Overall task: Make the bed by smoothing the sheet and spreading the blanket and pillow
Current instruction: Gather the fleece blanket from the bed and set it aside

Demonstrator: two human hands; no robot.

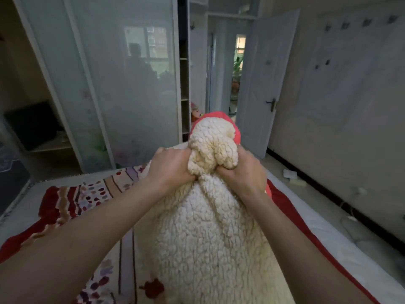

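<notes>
A frosted sliding wardrobe door [135,84] fills the left of the room, and its glass mirrors a window. Left of it an open compartment holds a dark box [32,126] on a shelf. A narrow column of shelves [184,84] stands just right of the sliding door. A pale door [263,84] with a dark handle [272,104] stands open; a plant [237,66] shows beyond it. Hooks [366,22] line the right wall. Small pale items [289,174] and a white cable [348,218] lie on the floor near the dark baseboard [320,189].

Forearms, left hand [173,166] and right hand [244,175] are bare.
</notes>
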